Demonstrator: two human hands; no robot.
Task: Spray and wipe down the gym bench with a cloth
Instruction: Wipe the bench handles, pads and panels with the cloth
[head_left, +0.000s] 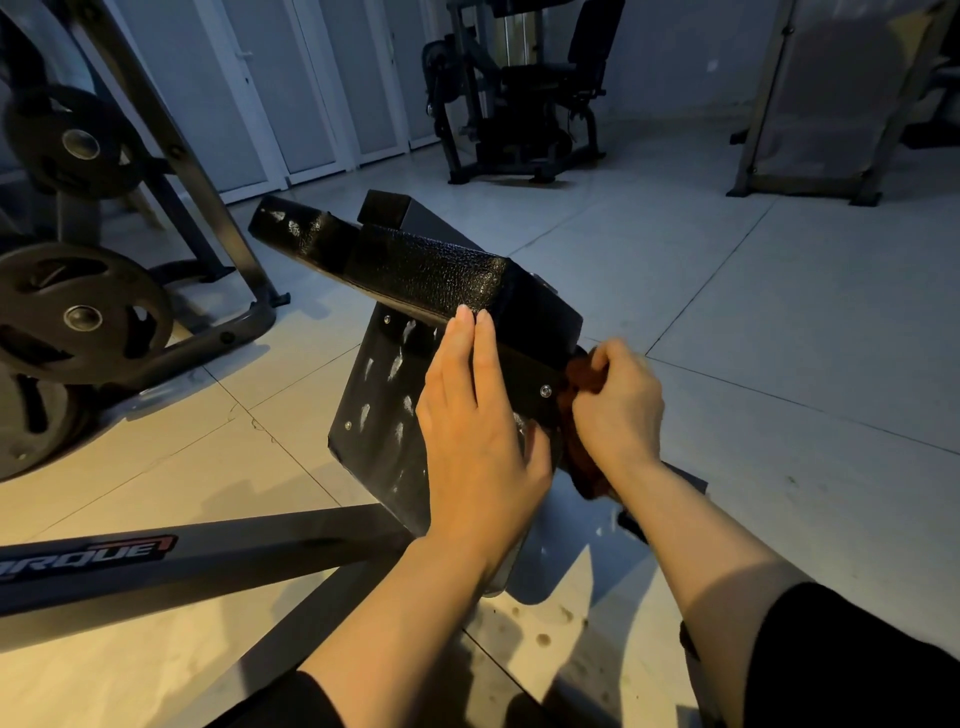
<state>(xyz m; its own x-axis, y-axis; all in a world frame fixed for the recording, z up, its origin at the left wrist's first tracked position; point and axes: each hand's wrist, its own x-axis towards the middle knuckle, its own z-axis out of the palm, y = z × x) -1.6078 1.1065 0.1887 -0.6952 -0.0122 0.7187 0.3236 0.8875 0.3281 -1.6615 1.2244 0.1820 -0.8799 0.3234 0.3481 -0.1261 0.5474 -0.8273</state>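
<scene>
The black padded gym bench (415, 270) is tipped on its side in the middle of the view, its dark underside plate (374, 405) streaked with wet marks. My left hand (478, 415) lies flat against that underside, fingertips reaching the pad's edge. My right hand (615, 405) grips a bunched reddish-brown cloth (582, 415) and presses it against the right edge of the bench frame. No spray bottle is visible.
A dark frame bar with a red logo (208, 561) crosses the tiled floor at lower left. A rack with black weight plates (78, 312) stands at left. A black exercise machine (519, 88) sits at the back, another frame (831, 104) at right.
</scene>
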